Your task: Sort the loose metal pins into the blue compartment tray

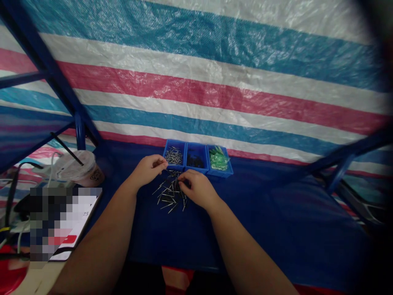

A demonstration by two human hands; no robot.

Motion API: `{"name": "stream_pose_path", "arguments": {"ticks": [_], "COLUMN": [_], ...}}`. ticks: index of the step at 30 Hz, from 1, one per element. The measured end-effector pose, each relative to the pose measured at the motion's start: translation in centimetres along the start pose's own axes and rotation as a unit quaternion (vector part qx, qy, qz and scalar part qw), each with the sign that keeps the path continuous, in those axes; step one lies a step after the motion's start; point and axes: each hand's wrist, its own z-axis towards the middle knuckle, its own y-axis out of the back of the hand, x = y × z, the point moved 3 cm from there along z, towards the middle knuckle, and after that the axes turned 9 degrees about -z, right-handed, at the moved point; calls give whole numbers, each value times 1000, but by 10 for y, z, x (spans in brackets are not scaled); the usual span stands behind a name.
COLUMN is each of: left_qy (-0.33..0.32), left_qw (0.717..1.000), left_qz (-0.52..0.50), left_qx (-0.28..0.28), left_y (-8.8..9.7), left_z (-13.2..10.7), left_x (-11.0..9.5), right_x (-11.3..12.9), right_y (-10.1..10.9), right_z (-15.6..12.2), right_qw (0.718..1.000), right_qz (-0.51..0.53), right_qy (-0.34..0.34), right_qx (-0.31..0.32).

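My left hand (152,168) is at the near left corner of a blue bin (175,167) of small silver metal pins (173,156), thumb and forefinger pinched together. Whatever is between those fingertips is too small to make out. Over the right side of a loose pile of thin black-and-silver pieces (168,199), my right hand (198,188) has its fingers curled in and closed; what they hold is hidden. Behind it stand a blue bin of small black parts (196,160) and another with green pieces in clear plastic (219,160).
The blue tabletop (251,213) carries the three bins near its back edge. On the left are a lidded plastic cup (80,167) with a black straw, a partly blurred tablet-like screen (87,205) and cables. A striped tarp (215,98) hangs behind, with blue frame bars (57,73) at both sides.
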Motion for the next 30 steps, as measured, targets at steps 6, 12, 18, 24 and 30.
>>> {"name": "stream_pose_path", "arguments": {"ticks": [6,12,18,24,30], "left_qy": [46,18,0,40,68], "left_qw": [979,981,999,975,955], "left_qz": [-162,-170,-33,116,195], "left_qx": [-115,-92,-15,183,213], "left_y": [-10,-8,-7,-4,-13], "left_z": [6,6,2,-9,-11], "left_x": [2,3,-1,5,12], "right_x": [21,26,28,27,26], "right_y": [-19,-27,-27,-26,-28], "right_z": [1,5,8,6,5], "right_qw": [996,994,992,989,987], "right_qz": [-50,-88,-112,-132,-145], "right_qy": [58,30,6,-6,5], "right_qx": [49,49,49,63,65]}}
